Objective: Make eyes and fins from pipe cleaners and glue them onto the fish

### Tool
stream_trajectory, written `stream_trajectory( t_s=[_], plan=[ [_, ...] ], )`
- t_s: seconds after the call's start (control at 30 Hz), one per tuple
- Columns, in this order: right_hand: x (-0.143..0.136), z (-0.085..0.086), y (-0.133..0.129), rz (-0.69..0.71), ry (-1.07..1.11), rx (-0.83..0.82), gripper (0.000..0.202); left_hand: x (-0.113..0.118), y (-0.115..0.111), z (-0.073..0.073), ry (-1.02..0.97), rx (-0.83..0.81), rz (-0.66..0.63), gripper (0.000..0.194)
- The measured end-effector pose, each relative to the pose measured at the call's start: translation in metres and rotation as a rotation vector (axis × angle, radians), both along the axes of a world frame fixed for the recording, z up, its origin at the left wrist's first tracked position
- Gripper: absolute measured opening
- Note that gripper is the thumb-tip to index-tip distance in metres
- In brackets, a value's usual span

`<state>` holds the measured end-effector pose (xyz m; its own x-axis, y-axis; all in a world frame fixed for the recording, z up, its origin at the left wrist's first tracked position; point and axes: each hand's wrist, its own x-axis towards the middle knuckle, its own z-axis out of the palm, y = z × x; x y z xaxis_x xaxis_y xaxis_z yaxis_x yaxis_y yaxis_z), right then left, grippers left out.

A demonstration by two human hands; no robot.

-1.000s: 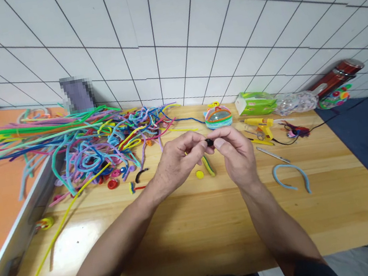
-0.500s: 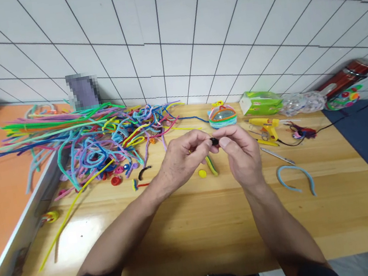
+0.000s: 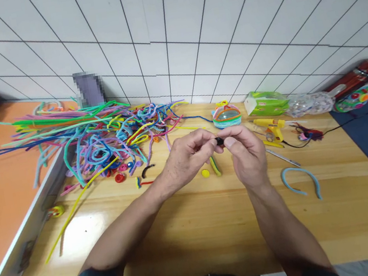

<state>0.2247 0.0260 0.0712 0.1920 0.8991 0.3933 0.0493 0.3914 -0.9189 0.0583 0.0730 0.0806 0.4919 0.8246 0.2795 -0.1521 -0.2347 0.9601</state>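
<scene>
Between the fingertips of both hands is a small black coiled piece (image 3: pixel 219 141), perhaps of pipe cleaner; the fingers cover much of it. My left hand (image 3: pixel 190 158) pinches it from the left with thumb and forefinger. From the right, the thumb and forefinger of my right hand (image 3: pixel 248 153) close on it too. Below the hands on the wooden table lie a yellow disc (image 3: pixel 205 173) and a green-and-yellow pipe cleaner strip (image 3: pixel 215 166). A short black curved pipe cleaner (image 3: pixel 146 170) lies left of my left hand, near a small red-stemmed piece (image 3: pixel 145 182).
A tangled heap of coloured pipe cleaners (image 3: pixel 101 147) covers the back left. Behind my hands sits a round multicoloured piece (image 3: pixel 226 116). To the right are a yellow glue gun (image 3: pixel 273 127), a pen-like silver tool (image 3: pixel 283 157), a light-blue curved pipe cleaner (image 3: pixel 286 183) and a red thermos (image 3: pixel 354 79).
The whole scene has shifted slightly to the right in view. Both hands keep their pinch on the small black piece, with only slight finger movement.
</scene>
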Motion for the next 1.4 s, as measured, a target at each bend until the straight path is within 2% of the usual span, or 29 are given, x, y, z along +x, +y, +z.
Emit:
stream_trajectory(
  t_s=[0.43,0.63,1.1,1.4],
  plan=[
    [-0.005,0.010,-0.001,0.024,0.035,-0.055,0.024,-0.001,0.000,0.001,-0.028,0.042,0.007,0.018],
    [-0.005,0.011,-0.001,0.051,0.027,-0.082,0.029,-0.003,0.000,0.005,0.057,0.062,0.040,0.021],
    [-0.001,0.009,-0.001,0.051,-0.019,-0.067,0.029,-0.005,0.001,-0.001,0.049,0.058,0.046,0.016],
    [-0.003,0.008,0.000,0.054,0.078,-0.043,0.024,-0.004,0.000,-0.001,0.060,0.064,0.044,0.019]
  ],
)
